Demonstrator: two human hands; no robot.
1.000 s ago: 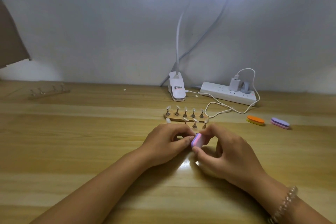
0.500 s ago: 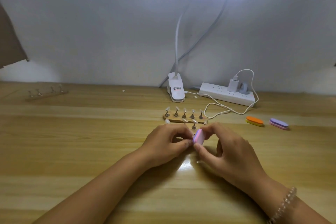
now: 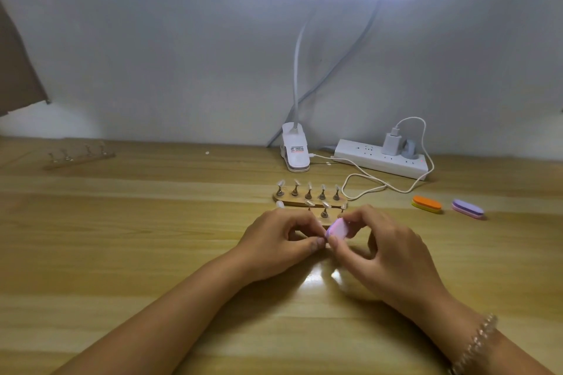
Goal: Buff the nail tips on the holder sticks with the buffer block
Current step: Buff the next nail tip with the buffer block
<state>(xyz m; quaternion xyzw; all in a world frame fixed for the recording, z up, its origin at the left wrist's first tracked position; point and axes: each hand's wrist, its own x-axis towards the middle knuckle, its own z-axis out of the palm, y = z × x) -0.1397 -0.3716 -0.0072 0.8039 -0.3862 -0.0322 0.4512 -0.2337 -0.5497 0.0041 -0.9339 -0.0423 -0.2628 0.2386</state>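
My right hand pinches a small pink and purple buffer block between thumb and fingers at the table's middle. My left hand is curled beside it, fingertips meeting the block's left end; whatever it pinches is hidden under the fingers. Just behind both hands lies a wooden holder base with a back row of metal sticks carrying pale nail tips. A second, nearer row of sticks is partly hidden by my hands.
An orange and yellow buffer and a purple buffer lie at the right. A white clip lamp base, power strip and looping cable sit at the back. Another stick holder lies far left.
The buffer block has shifted slightly up and tilted in my right hand's pinch; both hands stay close together in about the same spot.
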